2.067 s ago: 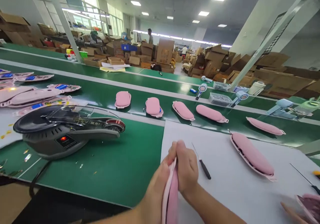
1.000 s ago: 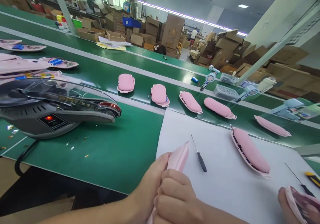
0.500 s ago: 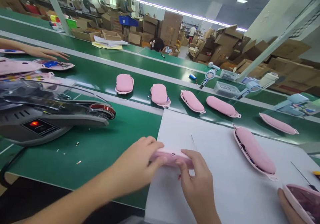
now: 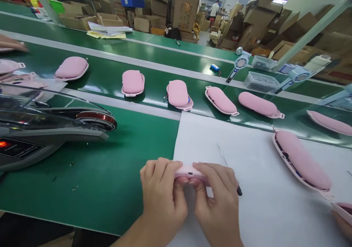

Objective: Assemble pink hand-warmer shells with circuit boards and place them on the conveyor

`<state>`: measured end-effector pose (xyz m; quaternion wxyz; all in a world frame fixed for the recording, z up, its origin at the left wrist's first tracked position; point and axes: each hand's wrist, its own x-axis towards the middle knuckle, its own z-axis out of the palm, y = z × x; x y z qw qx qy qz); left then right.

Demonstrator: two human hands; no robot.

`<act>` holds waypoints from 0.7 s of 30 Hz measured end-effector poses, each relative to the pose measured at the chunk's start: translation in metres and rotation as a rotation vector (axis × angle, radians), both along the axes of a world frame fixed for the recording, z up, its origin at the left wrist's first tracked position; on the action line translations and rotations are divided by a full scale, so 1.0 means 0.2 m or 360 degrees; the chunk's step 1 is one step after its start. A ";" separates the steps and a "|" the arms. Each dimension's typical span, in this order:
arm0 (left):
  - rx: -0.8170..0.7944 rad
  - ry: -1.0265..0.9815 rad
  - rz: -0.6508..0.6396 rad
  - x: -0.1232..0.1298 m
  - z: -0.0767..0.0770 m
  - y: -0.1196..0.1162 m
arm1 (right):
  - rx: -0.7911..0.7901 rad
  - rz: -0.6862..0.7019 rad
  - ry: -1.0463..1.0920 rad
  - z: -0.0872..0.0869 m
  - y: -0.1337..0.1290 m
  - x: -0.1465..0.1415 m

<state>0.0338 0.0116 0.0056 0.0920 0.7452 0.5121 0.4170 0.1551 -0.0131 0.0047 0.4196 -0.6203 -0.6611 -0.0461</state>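
A pink oval plastic casing point(image 4: 189, 170) is gripped at both ends, its edge with a small dark slot turned towards me. My left hand point(image 4: 163, 188) is closed on the left end, fingers on top and thumb below. On the right end my right hand point(image 4: 216, 192) is closed the same way, and the two thumbs almost meet underneath. Just beyond, a thin screwdriver point(image 4: 223, 154) lies on the white sheet point(image 4: 198, 137), its dark handle partly hidden by my right hand. To the right rests another pink casing point(image 4: 302, 159) with a gap along its side.
Several pink casings point(image 4: 178, 94) line the green bench behind the sheet. At left stands a grey machine point(image 4: 55, 137) with a red light. Small metal bits point(image 4: 74, 187) lie near it. Another person's hand point(image 4: 342, 223) holds a casing at lower right; another hand point(image 4: 12, 43) is far left.
My left hand has shifted its hold, so both hands now press the casing symmetrically. A pink casing now sits at the back left, where another person's hand was; that hand has drawn left. The view has tilted down.
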 end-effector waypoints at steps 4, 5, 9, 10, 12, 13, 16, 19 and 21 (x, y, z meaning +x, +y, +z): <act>-0.0007 0.0124 -0.0170 -0.03 0.00 0.00 | -0.0133 0.0155 -0.0101 0.03 -0.03 0.07; -0.0001 0.0143 -0.0201 -0.04 0.00 -0.01 | -0.0158 0.0165 -0.0133 0.03 -0.05 0.10; 0.0100 0.0123 -0.0231 -0.12 0.01 -0.03 | -0.0232 0.0273 -0.0094 0.05 -0.12 0.20; 0.0151 0.0099 -0.0170 -0.15 0.02 -0.02 | -0.0265 0.0281 -0.0003 0.06 -0.11 0.23; 0.0199 0.0010 0.0044 -0.21 0.06 0.00 | -0.0459 0.0095 0.0312 0.09 -0.05 0.30; 0.0150 -0.0046 0.0155 -0.24 0.07 0.02 | -0.0582 -0.0075 0.0478 0.11 0.02 0.34; -0.0300 -0.0257 0.0276 -0.28 0.10 0.10 | -0.0826 -0.0443 0.0740 0.19 0.35 0.49; -0.0682 -0.0532 0.0231 -0.25 0.11 0.16 | -0.0892 -0.0575 0.0713 0.22 0.77 0.59; -0.0735 -0.0669 0.0225 -0.21 0.10 0.19 | -0.0934 -0.0627 0.0628 0.21 1.00 0.61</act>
